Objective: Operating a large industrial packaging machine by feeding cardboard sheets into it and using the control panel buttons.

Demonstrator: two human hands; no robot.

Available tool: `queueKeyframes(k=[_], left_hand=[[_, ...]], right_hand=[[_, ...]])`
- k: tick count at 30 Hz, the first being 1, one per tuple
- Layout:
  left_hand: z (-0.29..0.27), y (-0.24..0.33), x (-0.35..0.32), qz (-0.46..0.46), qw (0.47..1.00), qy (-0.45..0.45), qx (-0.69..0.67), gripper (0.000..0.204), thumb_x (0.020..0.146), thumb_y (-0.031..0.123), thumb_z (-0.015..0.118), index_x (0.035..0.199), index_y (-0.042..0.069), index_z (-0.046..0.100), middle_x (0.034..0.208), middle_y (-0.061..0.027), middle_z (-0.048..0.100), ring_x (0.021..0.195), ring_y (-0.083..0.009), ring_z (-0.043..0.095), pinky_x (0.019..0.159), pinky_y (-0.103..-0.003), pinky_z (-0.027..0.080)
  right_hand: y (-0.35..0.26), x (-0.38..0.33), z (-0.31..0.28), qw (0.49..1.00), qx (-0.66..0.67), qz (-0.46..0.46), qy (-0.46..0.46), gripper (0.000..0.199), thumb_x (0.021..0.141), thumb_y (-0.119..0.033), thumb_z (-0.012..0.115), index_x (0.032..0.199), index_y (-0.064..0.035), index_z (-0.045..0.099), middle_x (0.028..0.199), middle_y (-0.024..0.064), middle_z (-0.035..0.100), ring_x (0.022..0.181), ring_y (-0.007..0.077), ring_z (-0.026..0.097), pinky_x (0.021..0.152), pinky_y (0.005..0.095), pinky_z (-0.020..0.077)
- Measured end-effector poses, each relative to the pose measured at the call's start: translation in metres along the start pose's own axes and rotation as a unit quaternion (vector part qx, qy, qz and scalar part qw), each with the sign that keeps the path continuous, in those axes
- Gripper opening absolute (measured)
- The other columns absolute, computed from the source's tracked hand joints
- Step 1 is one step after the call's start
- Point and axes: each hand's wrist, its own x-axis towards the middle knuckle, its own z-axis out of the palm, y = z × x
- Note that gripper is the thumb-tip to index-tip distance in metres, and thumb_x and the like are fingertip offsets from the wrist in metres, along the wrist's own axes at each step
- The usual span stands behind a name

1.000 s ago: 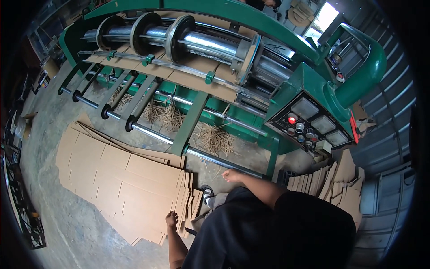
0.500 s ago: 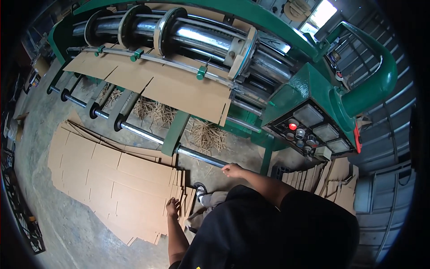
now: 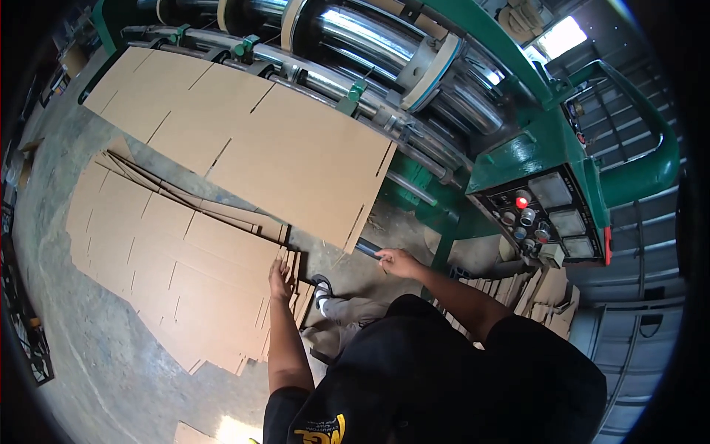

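A slotted cardboard sheet (image 3: 285,140) slopes out from the rollers of a green machine (image 3: 518,159), its near corner hanging in front of me. My right hand (image 3: 398,263) is closed, its curled fingers at the visible end of a steel bar (image 3: 367,249) just past that corner. Low on the left, my left hand (image 3: 279,280) is open with its fingers extended, over the right edge of a stack of similar cardboard sheets (image 3: 185,259) on the floor. No sheet is gripped in it.
A control box (image 3: 543,211) with a lit red button stands to the right of the sheet. Cardboard pieces (image 3: 551,296) are piled below it, near my right arm. My foot (image 3: 322,291) is beside the stack's right edge.
The cardboard sheet has come farther out of the rollers toward me, covering most of the steel bar. My left hand has moved forward along the stack's edge. The right hand stays by the bar.
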Motion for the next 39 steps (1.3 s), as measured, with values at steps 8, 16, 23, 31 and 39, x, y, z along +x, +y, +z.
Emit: queueKeyframes(k=[8,16,23,31,39], left_hand=[[-0.003,0.038,-0.043,0.11,0.989,0.093,-0.044,0.044,0.079,0.031,0.063,0.113,0.006,0.051,0.093,-0.0021,0.06,0.087,-0.0143,0.055,0.076,-0.028,0.042],[-0.02,0.129,-0.235,0.299,0.939,0.165,0.048,0.041,0.084,0.031,0.056,0.109,-0.001,0.052,0.102,-0.0085,0.06,0.094,-0.0178,0.055,0.084,-0.033,0.041],[-0.073,0.115,-0.304,0.335,0.922,0.189,0.052,0.062,0.087,0.038,0.049,0.135,0.006,0.026,0.127,-0.0152,0.043,0.119,-0.0239,0.038,0.094,-0.036,0.035],[-0.22,-0.069,-0.224,0.303,0.896,0.317,0.065,0.071,0.079,0.017,0.054,0.139,0.01,0.017,0.131,-0.015,0.04,0.114,-0.0258,0.043,0.09,-0.033,0.038],[-0.348,-0.126,-0.224,-0.045,0.815,0.309,0.488,0.048,0.07,0.017,0.051,0.115,-0.002,0.052,0.114,-0.0254,0.052,0.111,-0.0352,0.048,0.094,-0.037,0.039]], right_hand=[[-0.093,-0.014,0.026,0.929,-0.328,-0.133,0.109,0.072,0.07,-0.012,0.063,0.133,-0.0142,0.031,0.134,0.0153,0.031,0.12,0.0292,0.036,0.095,0.0368,0.0354],[-0.163,-0.011,0.093,0.9,-0.319,-0.279,0.1,0.065,0.071,-0.006,0.061,0.131,-0.0143,0.036,0.126,0.017,0.042,0.113,0.0314,0.044,0.089,0.0371,0.0406],[-0.186,-0.013,0.172,0.978,0.068,-0.194,-0.022,0.042,0.081,-0.014,0.059,0.119,-0.0071,0.045,0.112,0.0116,0.054,0.098,0.0262,0.056,0.073,0.0355,0.0468],[-0.166,0.011,0.256,0.876,0.408,0.182,-0.181,0.032,0.084,-0.022,0.058,0.111,-0.0054,0.052,0.097,0.0077,0.059,0.084,0.0184,0.06,0.066,0.032,0.0493],[-0.088,0.019,0.221,0.943,-0.019,0.045,-0.33,0.031,0.081,-0.013,0.058,0.112,-0.0064,0.056,0.086,0.0052,0.062,0.067,0.0094,0.056,0.055,0.0231,0.0439]])
